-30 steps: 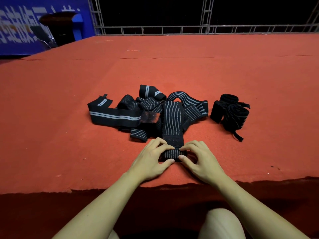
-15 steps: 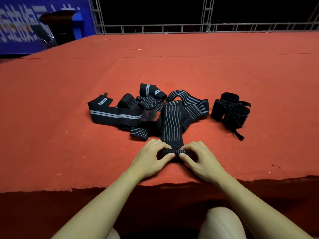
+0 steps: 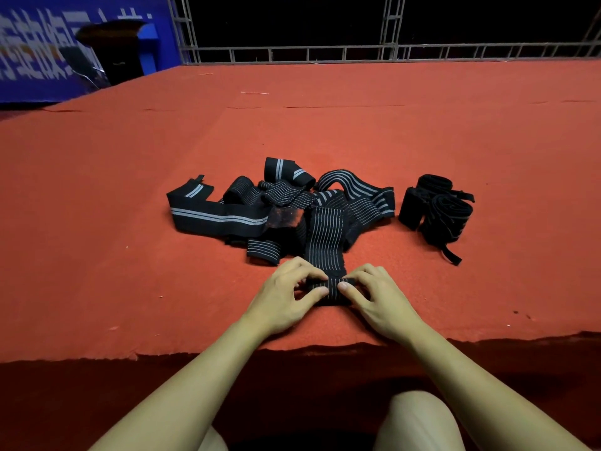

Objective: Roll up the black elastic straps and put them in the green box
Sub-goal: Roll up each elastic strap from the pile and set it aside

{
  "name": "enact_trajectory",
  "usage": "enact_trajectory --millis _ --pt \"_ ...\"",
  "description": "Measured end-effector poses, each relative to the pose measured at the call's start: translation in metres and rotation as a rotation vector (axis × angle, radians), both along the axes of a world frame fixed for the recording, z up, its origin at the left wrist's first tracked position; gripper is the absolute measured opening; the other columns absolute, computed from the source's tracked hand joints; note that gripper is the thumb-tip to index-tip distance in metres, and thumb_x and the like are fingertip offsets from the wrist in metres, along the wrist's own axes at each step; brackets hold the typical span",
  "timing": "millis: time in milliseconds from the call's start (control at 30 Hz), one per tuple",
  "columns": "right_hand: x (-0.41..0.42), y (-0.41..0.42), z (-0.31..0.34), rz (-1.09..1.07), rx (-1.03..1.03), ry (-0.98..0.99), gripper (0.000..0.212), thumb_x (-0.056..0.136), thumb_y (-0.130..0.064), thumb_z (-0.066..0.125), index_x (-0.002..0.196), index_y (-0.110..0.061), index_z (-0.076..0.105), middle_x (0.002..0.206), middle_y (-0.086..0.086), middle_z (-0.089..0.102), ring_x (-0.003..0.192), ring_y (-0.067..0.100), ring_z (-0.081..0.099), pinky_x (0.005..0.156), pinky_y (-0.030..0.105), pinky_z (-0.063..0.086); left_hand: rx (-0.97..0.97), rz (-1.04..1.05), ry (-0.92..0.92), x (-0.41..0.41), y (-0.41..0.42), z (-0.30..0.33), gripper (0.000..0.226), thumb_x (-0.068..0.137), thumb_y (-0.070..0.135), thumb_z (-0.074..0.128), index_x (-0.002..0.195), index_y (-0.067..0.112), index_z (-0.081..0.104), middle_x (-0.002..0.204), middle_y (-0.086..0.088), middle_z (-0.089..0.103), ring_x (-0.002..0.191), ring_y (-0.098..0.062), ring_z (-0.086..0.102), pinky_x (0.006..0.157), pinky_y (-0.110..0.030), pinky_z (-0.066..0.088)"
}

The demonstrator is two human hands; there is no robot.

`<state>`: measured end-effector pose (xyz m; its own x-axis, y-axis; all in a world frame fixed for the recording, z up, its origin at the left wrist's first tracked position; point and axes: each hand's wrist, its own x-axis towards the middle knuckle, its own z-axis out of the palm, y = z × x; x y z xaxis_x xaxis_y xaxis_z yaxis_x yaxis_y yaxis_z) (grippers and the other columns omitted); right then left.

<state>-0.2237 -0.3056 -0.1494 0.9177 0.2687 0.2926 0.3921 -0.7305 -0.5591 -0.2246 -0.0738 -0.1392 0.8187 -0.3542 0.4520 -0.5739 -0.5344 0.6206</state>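
Both hands work one strap: left hand (image 3: 284,296) and right hand (image 3: 380,299) pinch the ends of a small roll (image 3: 331,288) between thumb and curled fingers, near the 6 o'clock edge of the red mat (image 3: 130,255). From the roll, the striped strap (image 3: 325,236) runs flat toward 12 o'clock into a loose pile of black straps (image 3: 260,206). At 2 o'clock from the hands, well apart from the pile, lies a bundle of rolled straps (image 3: 439,209). A metal railing (image 3: 390,50) crosses at 12 o'clock.

Dim, warm light; perhaps slight wide-angle bending at edges.
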Motion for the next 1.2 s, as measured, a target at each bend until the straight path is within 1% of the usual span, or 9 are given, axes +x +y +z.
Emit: enact_trajectory --millis 67,133,300,400,533,733,933,1100,1200 --pt "0.001 0.001 -0.001 -0.015 0.009 -0.002 0.054 0.093 -0.072 0.039 0.114 -0.032 0.068 0.108 -0.02 0.06 0.102 0.003 0.048 0.098 0.032 0.043 0.047 0.002 -0.014 0.0 0.001 -0.001 0.031 0.087 0.044 0.073 0.115 0.029 0.07 0.111 0.016 0.058 0.111 -0.009 0.056 0.096 -0.023 0.046" --pt "0.001 0.001 0.0 -0.032 0.04 -0.001 0.042 0.095 -0.062 0.048 0.12 -0.033 0.065 0.11 -0.019 0.062 0.104 0.002 0.049 0.098 0.031 0.044 0.097 0.011 -0.019 0.001 0.001 -0.002 0.039 0.084 0.046 0.076 0.118 0.03 0.068 0.115 0.017 0.055 0.113 -0.009 0.052 0.101 -0.023 0.042" --pt "-0.005 0.0 0.003 0.026 0.084 -0.063 0.025 0.098 -0.044 0.058 0.121 -0.035 0.057 0.118 -0.019 0.055 0.112 0.002 0.05 0.099 0.028 0.045 0.16 0.055 -0.024 0.004 0.001 -0.005 0.037 0.088 0.045 0.073 0.122 0.029 0.068 0.117 0.018 0.052 0.114 -0.01 0.048 0.102 -0.025 0.041" --pt "-0.007 0.0 0.002 0.047 0.013 -0.083 0.031 0.096 -0.046 0.063 0.124 -0.034 0.058 0.125 -0.02 0.052 0.114 0.003 0.049 0.102 0.027 0.042 0.168 0.072 -0.034 0.005 0.0 -0.006 0.032 0.092 0.045 0.069 0.118 0.026 0.07 0.119 0.017 0.052 0.118 -0.009 0.046 0.105 -0.023 0.038" --pt "-0.005 0.0 0.002 0.047 -0.037 -0.064 0.04 0.091 -0.05 0.067 0.127 -0.038 0.054 0.132 -0.022 0.054 0.115 0.004 0.049 0.104 0.034 0.044 0.149 0.075 0.004 0.008 0.0 -0.007 0.028 0.094 0.042 0.068 0.114 0.023 0.071 0.121 0.018 0.052 0.121 -0.006 0.044 0.107 -0.024 0.037" --pt "-0.005 -0.001 0.003 0.065 -0.017 -0.048 0.042 0.086 -0.06 0.061 0.124 -0.043 0.053 0.124 -0.026 0.056 0.112 0.002 0.051 0.101 0.037 0.046 0.122 0.048 0.061 0.008 0.001 -0.005 0.042 0.091 0.056 0.056 0.108 0.022 0.071 0.116 0.019 0.058 0.116 -0.005 0.049 0.104 -0.023 0.039" --pt "-0.011 0.001 0.007 0.075 -0.019 -0.047 0.044 0.09 -0.06 0.059 0.125 -0.032 0.062 0.108 -0.031 0.056 0.106 0.002 0.052 0.098 0.032 0.044 0.11 0.044 0.068 0.007 0.001 -0.004 0.042 0.093 0.056 0.051 0.102 0.02 0.07 0.104 0.013 0.064 0.104 -0.008 0.055 0.098 -0.03 0.043" --pt "-0.01 0.001 0.008 0.069 0.02 -0.003 0.043 0.094 -0.058 0.056 0.125 -0.03 0.066 0.103 -0.033 0.057 0.103 0.0 0.052 0.093 0.024 0.041 0.084 0.049 0.085 0.001 0.002 -0.001 0.037 0.092 0.055 0.054 0.123 0.036 0.061 0.11 0.014 0.063 0.11 -0.003 0.057 0.101 -0.027 0.044" --pt "-0.006 0.0 0.007 0.067 0.04 0.024 0.038 0.096 -0.056 0.054 0.12 -0.03 0.068 0.101 -0.027 0.062 0.102 0.002 0.051 0.092 0.025 0.042 0.078 0.015 0.039 -0.004 0.003 0.0 0.037 0.09 0.049 0.065 0.124 0.038 0.056 0.113 0.013 0.061 0.113 0.0 0.056 0.102 -0.026 0.044"
